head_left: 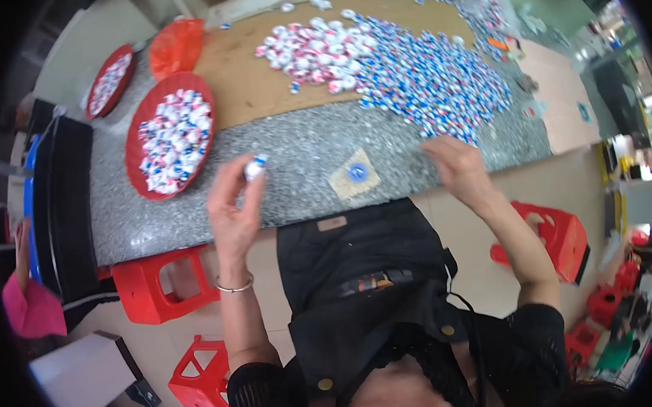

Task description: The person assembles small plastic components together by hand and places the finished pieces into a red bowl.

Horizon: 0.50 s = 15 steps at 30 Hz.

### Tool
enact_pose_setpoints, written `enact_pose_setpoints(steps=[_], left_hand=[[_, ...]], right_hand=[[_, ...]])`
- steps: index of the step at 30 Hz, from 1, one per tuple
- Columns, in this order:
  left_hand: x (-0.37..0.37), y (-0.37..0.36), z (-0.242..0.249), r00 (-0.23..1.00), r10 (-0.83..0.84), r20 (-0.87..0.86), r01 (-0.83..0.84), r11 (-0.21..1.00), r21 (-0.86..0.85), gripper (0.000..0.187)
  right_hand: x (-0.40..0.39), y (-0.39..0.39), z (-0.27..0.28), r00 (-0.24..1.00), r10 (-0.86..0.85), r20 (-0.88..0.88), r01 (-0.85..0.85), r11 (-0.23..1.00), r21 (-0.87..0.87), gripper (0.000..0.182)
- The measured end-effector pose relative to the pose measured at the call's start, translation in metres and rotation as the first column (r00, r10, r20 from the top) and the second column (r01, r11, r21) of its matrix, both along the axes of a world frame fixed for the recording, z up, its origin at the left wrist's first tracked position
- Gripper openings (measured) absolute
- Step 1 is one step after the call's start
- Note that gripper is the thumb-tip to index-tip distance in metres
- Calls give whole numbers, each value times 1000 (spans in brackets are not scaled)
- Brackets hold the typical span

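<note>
My left hand pinches a small round white-and-blue piece between thumb and fingers, just above the grey speckled counter. My right hand is over the counter at the near edge of a heap of small blue pieces. Its fingers are pressed together, and whatever is between them is hidden. Between my hands, a round blue part sits on a pale yellowish pad. Left of my left hand stands a red bowl full of white, pink and blue pieces.
White-and-pink round pieces lie beside the blue heap on a brown board. A second red bowl and an orange plastic bag are at the back left. Red stools stand below the counter. A person's pink sleeve shows far left.
</note>
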<state>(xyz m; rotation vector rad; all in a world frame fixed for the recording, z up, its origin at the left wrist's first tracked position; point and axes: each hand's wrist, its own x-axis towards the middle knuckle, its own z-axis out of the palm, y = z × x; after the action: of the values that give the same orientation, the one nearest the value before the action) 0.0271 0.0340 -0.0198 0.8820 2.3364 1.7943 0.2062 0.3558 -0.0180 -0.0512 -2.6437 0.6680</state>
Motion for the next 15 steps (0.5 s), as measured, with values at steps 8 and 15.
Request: enact_pose_setpoints(steps=[8,15], left_hand=[[-73,-20,22,436,288,-853,-649,757,-76,29],[-86,99,0,821,-26,-570,-236,894,-382,23]], right_hand=[[1,7,-17,998,-44,37,36,981,189,24],[1,3,-27,999,-40,27,34,975,219,21]])
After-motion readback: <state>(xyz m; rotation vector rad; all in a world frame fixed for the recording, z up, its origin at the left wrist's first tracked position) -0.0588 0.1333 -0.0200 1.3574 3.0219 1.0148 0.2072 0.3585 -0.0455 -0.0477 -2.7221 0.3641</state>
